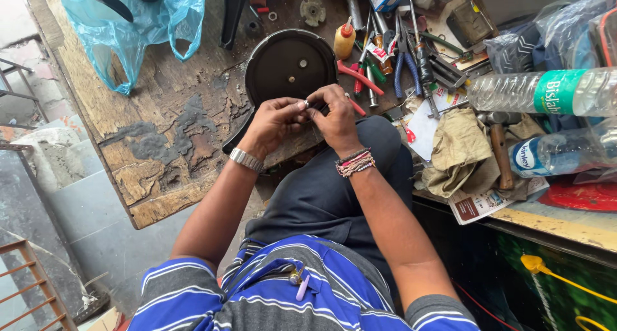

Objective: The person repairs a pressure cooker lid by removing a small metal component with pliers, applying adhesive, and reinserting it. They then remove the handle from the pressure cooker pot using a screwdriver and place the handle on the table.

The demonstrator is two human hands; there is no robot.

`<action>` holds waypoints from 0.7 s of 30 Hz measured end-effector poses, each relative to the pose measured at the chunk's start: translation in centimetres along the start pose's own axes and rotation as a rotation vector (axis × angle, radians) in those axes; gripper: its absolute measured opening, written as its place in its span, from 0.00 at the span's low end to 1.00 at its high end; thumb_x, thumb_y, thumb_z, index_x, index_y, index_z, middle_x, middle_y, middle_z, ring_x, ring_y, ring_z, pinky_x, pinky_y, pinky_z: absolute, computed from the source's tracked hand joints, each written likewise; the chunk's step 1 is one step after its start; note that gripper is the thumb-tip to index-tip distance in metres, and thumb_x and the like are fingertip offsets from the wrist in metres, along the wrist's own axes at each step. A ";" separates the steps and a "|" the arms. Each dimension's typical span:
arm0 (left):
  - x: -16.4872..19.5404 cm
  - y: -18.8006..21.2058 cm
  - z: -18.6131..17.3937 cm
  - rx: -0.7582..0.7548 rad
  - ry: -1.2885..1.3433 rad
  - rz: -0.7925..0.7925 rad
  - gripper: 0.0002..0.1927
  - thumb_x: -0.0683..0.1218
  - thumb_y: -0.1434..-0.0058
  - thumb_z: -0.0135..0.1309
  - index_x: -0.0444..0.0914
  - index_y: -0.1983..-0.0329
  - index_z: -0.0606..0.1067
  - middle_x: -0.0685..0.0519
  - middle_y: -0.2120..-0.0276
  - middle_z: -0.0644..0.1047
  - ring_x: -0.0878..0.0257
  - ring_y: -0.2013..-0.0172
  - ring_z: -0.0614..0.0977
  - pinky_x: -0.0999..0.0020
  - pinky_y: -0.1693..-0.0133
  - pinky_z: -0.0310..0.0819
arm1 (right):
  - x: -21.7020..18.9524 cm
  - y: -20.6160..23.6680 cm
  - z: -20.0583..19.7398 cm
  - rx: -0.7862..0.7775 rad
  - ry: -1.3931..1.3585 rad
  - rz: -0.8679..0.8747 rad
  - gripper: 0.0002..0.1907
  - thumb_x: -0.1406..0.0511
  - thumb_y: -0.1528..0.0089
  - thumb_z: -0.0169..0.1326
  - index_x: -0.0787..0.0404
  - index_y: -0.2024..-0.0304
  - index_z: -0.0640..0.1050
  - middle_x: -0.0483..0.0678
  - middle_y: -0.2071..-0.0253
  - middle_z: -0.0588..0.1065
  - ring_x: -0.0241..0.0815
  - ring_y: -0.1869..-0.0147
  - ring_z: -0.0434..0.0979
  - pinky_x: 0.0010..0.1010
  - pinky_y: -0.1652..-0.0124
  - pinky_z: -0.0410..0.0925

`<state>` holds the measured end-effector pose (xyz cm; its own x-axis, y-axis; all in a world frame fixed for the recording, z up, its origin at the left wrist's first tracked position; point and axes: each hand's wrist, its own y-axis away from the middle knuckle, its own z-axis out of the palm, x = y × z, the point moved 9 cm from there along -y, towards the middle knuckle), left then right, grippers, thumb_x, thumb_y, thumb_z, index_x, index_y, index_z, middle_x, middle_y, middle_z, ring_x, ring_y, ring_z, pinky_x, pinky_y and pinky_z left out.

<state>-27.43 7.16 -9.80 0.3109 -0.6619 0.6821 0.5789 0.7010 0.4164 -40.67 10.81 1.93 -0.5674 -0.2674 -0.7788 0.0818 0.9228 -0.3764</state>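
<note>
My left hand [275,121] and my right hand [335,116] meet over my lap, fingertips pinched together on a small metal part [306,103] too small to identify. A metal watch sits on the left wrist and thread bracelets on the right. Just beyond the hands lies a round black lid-like disc [287,64] on the worn wooden bench [154,144]. Which hand carries the part's weight I cannot tell; both touch it.
A blue plastic bag [132,22] lies at the bench's far left. Pliers, screwdrivers and a yellow squeeze bottle [344,40] crowd the middle. Two clear water bottles [546,93], a tan rag [459,151] and a hammer [500,148] sit at right.
</note>
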 end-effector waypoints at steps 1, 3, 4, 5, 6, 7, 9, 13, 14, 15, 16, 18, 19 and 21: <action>-0.3 -0.2 0.1 -0.011 0.046 -0.034 0.10 0.45 0.35 0.59 0.34 0.54 0.79 0.54 0.66 0.82 0.70 0.68 0.81 0.75 0.65 0.78 | 0.2 0.0 -0.1 0.013 -0.027 -0.001 0.13 0.71 0.44 0.68 0.61 0.60 0.78 0.47 0.59 0.76 0.44 0.53 0.78 0.34 0.53 0.71; -0.9 -0.3 0.5 -0.031 0.139 -0.102 0.09 0.47 0.34 0.59 0.36 0.57 0.78 0.55 0.67 0.82 0.69 0.68 0.82 0.74 0.65 0.77 | 1.4 0.0 0.2 0.010 -0.125 0.074 0.13 0.71 0.44 0.69 0.61 0.60 0.78 0.45 0.60 0.76 0.41 0.55 0.78 0.31 0.55 0.72; -1.1 -0.4 0.8 -0.048 0.187 -0.118 0.09 0.47 0.35 0.59 0.38 0.57 0.78 0.56 0.67 0.81 0.69 0.68 0.81 0.74 0.65 0.77 | 1.9 0.0 0.4 0.005 -0.174 0.113 0.13 0.71 0.44 0.69 0.62 0.60 0.78 0.45 0.61 0.76 0.40 0.56 0.78 0.30 0.55 0.72; -1.3 -0.4 1.2 -0.064 0.237 -0.134 0.09 0.48 0.35 0.60 0.39 0.58 0.78 0.57 0.68 0.81 0.69 0.67 0.81 0.73 0.65 0.76 | 2.2 0.0 0.6 -0.013 -0.222 0.123 0.13 0.71 0.44 0.69 0.62 0.60 0.78 0.44 0.60 0.76 0.38 0.55 0.78 0.29 0.55 0.72; -1.5 -0.4 1.5 -0.082 0.286 -0.149 0.08 0.49 0.35 0.60 0.40 0.59 0.78 0.58 0.68 0.80 0.70 0.67 0.81 0.73 0.65 0.76 | 2.5 -0.1 0.9 -0.031 -0.269 0.133 0.13 0.72 0.43 0.69 0.62 0.59 0.79 0.44 0.59 0.75 0.37 0.55 0.78 0.28 0.54 0.73; -1.4 -0.5 1.6 -0.081 0.316 -0.136 0.09 0.48 0.35 0.60 0.39 0.59 0.78 0.58 0.68 0.80 0.70 0.67 0.81 0.74 0.64 0.76 | 2.7 -0.1 1.1 -0.049 -0.315 0.142 0.13 0.72 0.43 0.68 0.62 0.58 0.79 0.43 0.59 0.75 0.35 0.54 0.78 0.27 0.54 0.73; -1.4 -0.7 1.7 -0.079 0.378 -0.111 0.09 0.48 0.34 0.60 0.38 0.58 0.78 0.57 0.67 0.80 0.70 0.66 0.81 0.75 0.63 0.74 | 3.1 -0.2 1.3 -0.060 -0.425 0.150 0.12 0.74 0.41 0.66 0.62 0.56 0.79 0.43 0.56 0.75 0.33 0.52 0.77 0.25 0.52 0.73; -1.3 -1.4 2.0 -0.076 0.388 -0.061 0.09 0.48 0.34 0.60 0.37 0.57 0.78 0.57 0.66 0.80 0.69 0.66 0.80 0.74 0.62 0.75 | 4.3 -0.1 1.5 -0.048 -0.534 0.217 0.15 0.75 0.37 0.64 0.63 0.49 0.79 0.43 0.53 0.75 0.32 0.51 0.76 0.23 0.50 0.74; -1.2 -1.5 2.3 -0.099 0.388 -0.054 0.10 0.48 0.34 0.60 0.37 0.56 0.78 0.57 0.66 0.79 0.70 0.66 0.80 0.75 0.62 0.75 | 4.6 0.0 1.7 -0.046 -0.667 0.246 0.17 0.76 0.37 0.63 0.62 0.47 0.77 0.43 0.53 0.75 0.32 0.50 0.76 0.23 0.49 0.74; -1.0 -1.6 2.7 -0.124 0.388 -0.047 0.11 0.48 0.34 0.60 0.36 0.55 0.78 0.57 0.66 0.79 0.70 0.66 0.80 0.75 0.62 0.75 | 5.0 0.0 1.9 -0.042 -0.798 0.275 0.20 0.76 0.38 0.63 0.62 0.44 0.75 0.44 0.53 0.75 0.32 0.50 0.76 0.23 0.48 0.74; -1.0 -1.7 2.8 -0.122 0.382 -0.049 0.11 0.48 0.34 0.60 0.36 0.55 0.78 0.57 0.66 0.79 0.70 0.66 0.80 0.75 0.63 0.75 | 5.3 0.1 2.2 -0.037 -0.929 0.302 0.23 0.77 0.38 0.63 0.61 0.42 0.73 0.44 0.53 0.75 0.32 0.49 0.76 0.23 0.47 0.74; -0.8 -1.7 2.9 -0.117 0.369 -0.053 0.11 0.48 0.34 0.60 0.36 0.55 0.78 0.56 0.66 0.80 0.69 0.66 0.80 0.75 0.63 0.75 | 5.5 0.1 2.2 -0.041 -0.960 0.290 0.25 0.78 0.37 0.62 0.61 0.41 0.71 0.45 0.53 0.75 0.34 0.48 0.76 0.25 0.46 0.75; -0.6 -1.6 3.1 -0.128 0.356 -0.045 0.11 0.49 0.33 0.60 0.36 0.55 0.78 0.56 0.66 0.80 0.69 0.66 0.80 0.74 0.63 0.76 | 5.6 0.1 2.3 -0.046 -0.978 0.287 0.26 0.79 0.37 0.62 0.62 0.40 0.70 0.46 0.52 0.75 0.34 0.47 0.77 0.26 0.45 0.76; -0.3 -1.3 3.3 -0.149 0.331 -0.025 0.11 0.49 0.33 0.59 0.37 0.56 0.78 0.56 0.66 0.79 0.68 0.65 0.80 0.74 0.63 0.76 | 5.8 0.1 2.2 -0.023 -0.957 0.274 0.26 0.80 0.38 0.62 0.61 0.41 0.70 0.45 0.53 0.74 0.34 0.47 0.77 0.26 0.45 0.76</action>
<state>-30.77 7.28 -8.60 0.5080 -0.7455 0.4314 0.6853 0.6532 0.3219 -42.09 8.73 -3.72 0.3693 -0.1462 -0.9177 0.0894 0.9886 -0.1216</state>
